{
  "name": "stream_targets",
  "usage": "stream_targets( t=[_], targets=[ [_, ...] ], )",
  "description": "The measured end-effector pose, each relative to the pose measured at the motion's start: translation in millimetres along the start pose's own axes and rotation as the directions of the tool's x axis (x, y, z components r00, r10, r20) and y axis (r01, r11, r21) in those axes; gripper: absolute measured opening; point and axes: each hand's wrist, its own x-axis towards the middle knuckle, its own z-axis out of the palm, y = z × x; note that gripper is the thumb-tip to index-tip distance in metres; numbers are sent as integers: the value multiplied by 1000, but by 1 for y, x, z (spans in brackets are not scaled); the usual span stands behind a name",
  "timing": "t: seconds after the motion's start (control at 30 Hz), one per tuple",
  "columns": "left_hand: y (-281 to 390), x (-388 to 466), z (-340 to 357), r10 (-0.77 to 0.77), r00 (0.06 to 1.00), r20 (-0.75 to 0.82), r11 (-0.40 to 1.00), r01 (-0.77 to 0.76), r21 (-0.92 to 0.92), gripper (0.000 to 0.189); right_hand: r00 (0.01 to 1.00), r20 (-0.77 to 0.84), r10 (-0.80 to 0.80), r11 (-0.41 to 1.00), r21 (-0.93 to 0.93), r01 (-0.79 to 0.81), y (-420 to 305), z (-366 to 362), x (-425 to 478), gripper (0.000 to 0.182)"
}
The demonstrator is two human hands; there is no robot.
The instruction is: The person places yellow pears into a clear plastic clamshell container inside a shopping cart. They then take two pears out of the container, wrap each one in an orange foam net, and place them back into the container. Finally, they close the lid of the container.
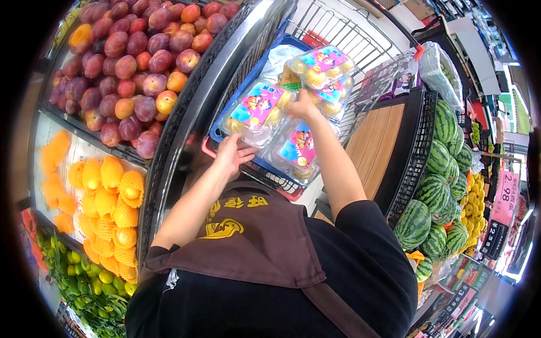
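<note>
Clear plastic clamshell boxes of yellow fruit with pink and blue labels lie in a blue plastic crate on a wire shopping cart. My left hand touches the near left corner of one tilted box, fingers spread beneath its edge. At that box's far right end is my right hand, its fingertips partly hidden between boxes. Another box rests on top of a box at the crate's far right. A further box lies nearer me, partly under my right forearm.
Plums fill a display at left, above yellow fruit in foam nets and green citrus. The cart's wire basket extends ahead. Watermelons are piled at right beside a wooden slatted surface.
</note>
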Motion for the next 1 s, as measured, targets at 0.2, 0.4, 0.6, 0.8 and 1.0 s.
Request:
stream_targets(
  t=[0.2, 0.4, 0.6, 0.8, 1.0],
  targets=[
    [1, 4, -1, 20, 1000, -10, 998, -19, 63, 30, 988, -52, 146, 983, 120, -139, 3, 14, 2, 81],
    [-4, 12, -5, 76, 997, -23, 993, -74, 97, 29, 987, -154, 48, 992, 118, -30, 8, 22, -4, 72],
    [-11, 4, -12, 173, 984, 50, 983, -169, -71, 23, 947, -296, -123, 909, 348, 227, 13, 32, -32, 60],
    [8, -58, 8, 411, 869, 274, 908, -416, -45, 19, 937, -302, -175, 699, 632, 335, -13, 5, -111, 68],
    [43, -92, -6, 475, 755, 453, 858, -512, -47, 22, 889, -110, -444, 745, 506, 435, -44, -74, -181, 43]
  ],
)
